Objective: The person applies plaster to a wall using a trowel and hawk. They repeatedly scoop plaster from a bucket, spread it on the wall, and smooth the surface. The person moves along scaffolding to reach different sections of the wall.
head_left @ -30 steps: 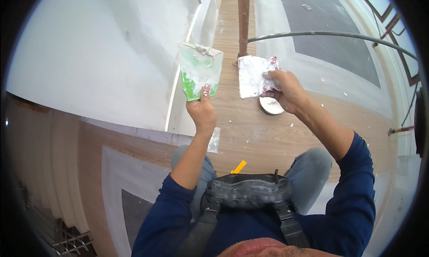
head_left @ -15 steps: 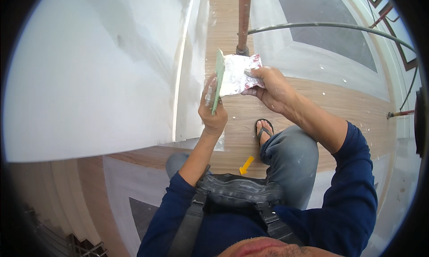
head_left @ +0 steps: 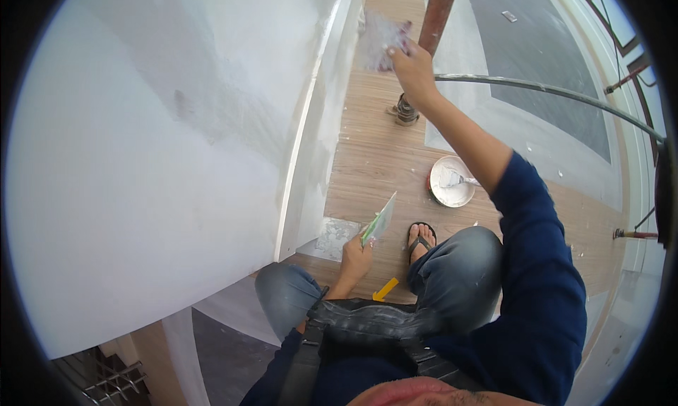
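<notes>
My left hand (head_left: 355,259) is closed low down around a green flat spreader (head_left: 378,224), its blade tilted up and away from me. My right hand (head_left: 413,68) reaches far forward, gripping a thin, white-smeared spreader-like piece (head_left: 386,41) with reddish edges; motion blurs it, and its exact kind is unclear. That piece is close to the narrow side of the white panel (head_left: 337,88), but I cannot tell whether it touches. A round tub of white paste (head_left: 452,182), with a tool lying in it, stands on the floor below my right forearm.
A rusty upright pole (head_left: 438,14) stands beside my right hand, its base (head_left: 405,112) on the wood-look floor. A grey bar (head_left: 537,86) runs from it to the right. The large white panel (head_left: 162,173) fills the left. My sandaled foot (head_left: 421,238) is near the tub.
My right hand has moved forward with the white-smeared piece, away from the green spreader. My left hand has lowered toward me with the spreader. The tub has come into sight.
</notes>
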### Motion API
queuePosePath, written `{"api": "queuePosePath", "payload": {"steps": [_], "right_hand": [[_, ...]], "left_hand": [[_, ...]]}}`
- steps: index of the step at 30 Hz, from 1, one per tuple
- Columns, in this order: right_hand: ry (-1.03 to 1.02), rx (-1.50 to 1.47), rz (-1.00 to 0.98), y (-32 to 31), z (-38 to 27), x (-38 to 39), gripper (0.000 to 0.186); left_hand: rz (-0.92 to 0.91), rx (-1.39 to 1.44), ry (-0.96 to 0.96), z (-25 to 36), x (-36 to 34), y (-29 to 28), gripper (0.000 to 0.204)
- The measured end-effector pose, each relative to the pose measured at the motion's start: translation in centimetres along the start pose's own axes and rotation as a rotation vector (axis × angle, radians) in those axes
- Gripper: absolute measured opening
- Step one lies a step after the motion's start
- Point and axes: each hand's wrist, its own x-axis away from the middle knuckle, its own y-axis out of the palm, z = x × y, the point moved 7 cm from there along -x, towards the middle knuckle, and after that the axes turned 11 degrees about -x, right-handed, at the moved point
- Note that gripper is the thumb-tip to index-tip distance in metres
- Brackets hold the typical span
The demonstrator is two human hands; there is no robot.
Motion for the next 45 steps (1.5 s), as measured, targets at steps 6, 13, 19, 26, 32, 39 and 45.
{"api": "queuePosePath", "payload": {"steps": [6, 13, 19, 26, 32, 39, 45], "right_hand": [[-0.324, 0.27, 0.17, 4.2, 7.4, -10.3, 0.028], [0.196, -0.56, 0.293, 4.6, 12.1, -12.9, 0.023], [0.657, -0.792, 0.156, 0.0, 17.0, -1.1, 0.041], [0.791, -0.818, 0.125, -6.1, 20.1, 4.9, 0.049], [0.825, -0.781, 0.07, -6.8, 24.1, 3.2, 0.046], [0.748, -0.779, -0.125, -3.5, 24.2, -1.5, 0.043], [0.708, -0.791, -0.085, -1.2, 24.7, -2.1, 0.043]], "left_hand": [[-0.012, 0.005, -0.017, -1.4, -3.4, -1.7, 0.028], [-0.198, -0.031, 0.008, -1.6, -6.8, -0.1, 0.034], [-0.232, 0.013, -0.132, -4.9, -6.2, -0.3, 0.035], [-0.278, 0.05, -0.326, -7.7, -9.7, 3.0, 0.036], [-0.302, 0.036, -0.352, -7.4, -12.6, 5.2, 0.037], [-0.333, -0.008, -0.402, -9.1, -14.9, 5.9, 0.039], [-0.323, 0.015, -0.435, -12.1, -14.8, 6.6, 0.039]]}}
